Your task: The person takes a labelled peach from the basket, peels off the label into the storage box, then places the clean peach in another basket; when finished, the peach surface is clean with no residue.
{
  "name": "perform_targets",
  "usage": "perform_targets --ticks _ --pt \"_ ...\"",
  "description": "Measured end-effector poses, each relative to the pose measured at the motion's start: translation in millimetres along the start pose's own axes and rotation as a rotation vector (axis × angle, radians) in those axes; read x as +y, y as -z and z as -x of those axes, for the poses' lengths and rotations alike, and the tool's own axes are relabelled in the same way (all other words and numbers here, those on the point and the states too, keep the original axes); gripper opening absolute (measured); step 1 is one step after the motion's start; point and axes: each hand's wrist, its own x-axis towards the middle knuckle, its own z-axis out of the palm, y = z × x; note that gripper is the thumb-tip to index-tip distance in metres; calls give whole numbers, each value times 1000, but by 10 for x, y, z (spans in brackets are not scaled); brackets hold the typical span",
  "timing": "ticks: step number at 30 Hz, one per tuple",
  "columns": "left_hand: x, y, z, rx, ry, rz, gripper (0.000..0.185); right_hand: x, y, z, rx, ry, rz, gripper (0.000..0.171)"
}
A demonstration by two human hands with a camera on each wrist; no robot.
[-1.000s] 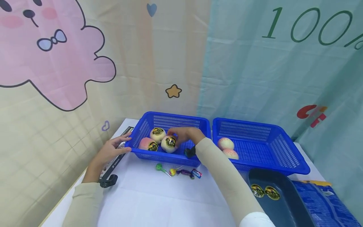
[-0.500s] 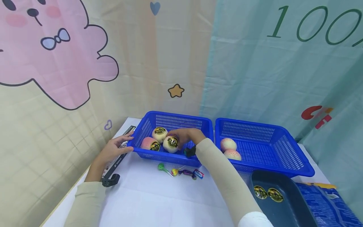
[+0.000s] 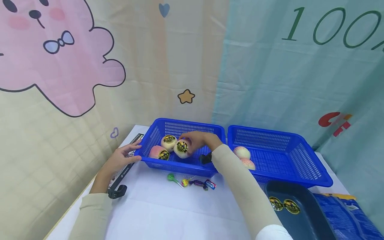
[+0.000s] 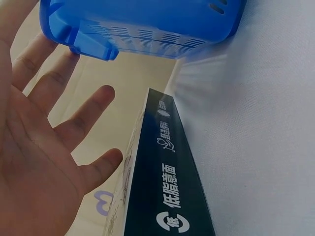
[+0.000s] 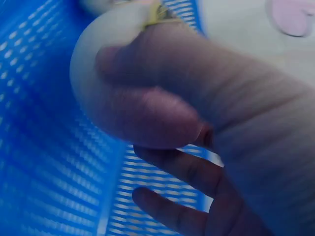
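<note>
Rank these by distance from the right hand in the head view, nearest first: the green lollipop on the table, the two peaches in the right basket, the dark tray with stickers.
1. The green lollipop, on the table just in front of the left basket, below the right hand.
2. The two peaches, at the right basket's left end.
3. The dark tray, bottom right, clearly farthest.

Left wall: cream curtain [image 3: 144, 66] with pink cartoon animal [image 3: 57, 56].
Right wall: teal curtain [image 3: 285, 83].
Table [image 3: 168, 213]: white cloth.
</note>
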Motion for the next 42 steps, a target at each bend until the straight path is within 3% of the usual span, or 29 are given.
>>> perform_targets --ticks 5,11,15,21,25,31,39,42 --pt "12 35 58 18 -9 25 50 -124 257 395 79 103 -37 73" --pt "-13 99 211 36 19 -64 51 -241 327 1164 82 258 5 76" --pt "-47 153 269 65 29 -114 52 -180 108 1612 88 325 -10 75" --pt "-45 158 275 63 21 -102 52 38 -433 2051 57 290 -76 74" --pt "-43 132 288 56 39 -123 53 133 -717 2154 -20 247 -144 73" --pt "-20 78 241 42 57 -141 55 226 -976 2143 -67 225 -110 72" --pt "46 -15 52 22 19 -132 55 336 -1060 2242 -89 152 -191 80" --pt "73 -48 -3 13 2 -126 54 328 -1065 2302 -44 117 -204 72"
